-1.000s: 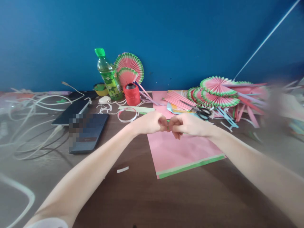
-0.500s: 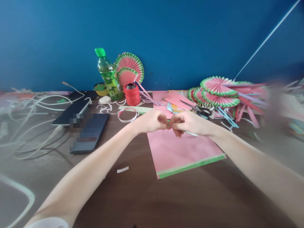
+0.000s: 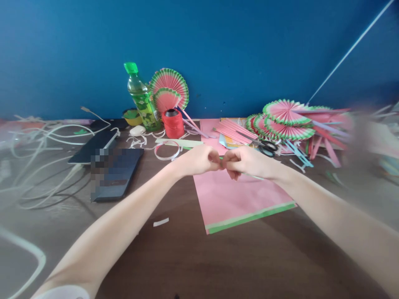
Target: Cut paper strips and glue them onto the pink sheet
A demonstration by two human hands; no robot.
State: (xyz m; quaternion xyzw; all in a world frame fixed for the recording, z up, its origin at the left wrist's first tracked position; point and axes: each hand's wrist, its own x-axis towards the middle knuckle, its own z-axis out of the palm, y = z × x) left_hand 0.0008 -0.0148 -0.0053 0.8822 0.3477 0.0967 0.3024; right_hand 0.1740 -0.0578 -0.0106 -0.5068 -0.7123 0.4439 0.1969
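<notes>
My left hand [image 3: 199, 160] and my right hand [image 3: 247, 162] meet fingertip to fingertip above the far end of a pink paper sheet [image 3: 237, 199] with a green and white edge. Both are closed in a pinch on a thin folded paper strip, mostly hidden by the fingers. A pale end of the strip [image 3: 254, 176] sticks out under my right hand. The sheet lies flat on the brown table [image 3: 218, 265].
Scissors [image 3: 264, 146] lie just beyond my right hand. Finished pink-green paper fans [image 3: 286, 120] pile up at the right. A green bottle [image 3: 141, 97], a red ribbon spool [image 3: 173, 123] and more fans [image 3: 170, 87] stand at the blue wall. Two phones [image 3: 115, 172] and white cables lie left.
Both hands stay pinched together in nearly the same place. A pale strip end has come out under my right hand.
</notes>
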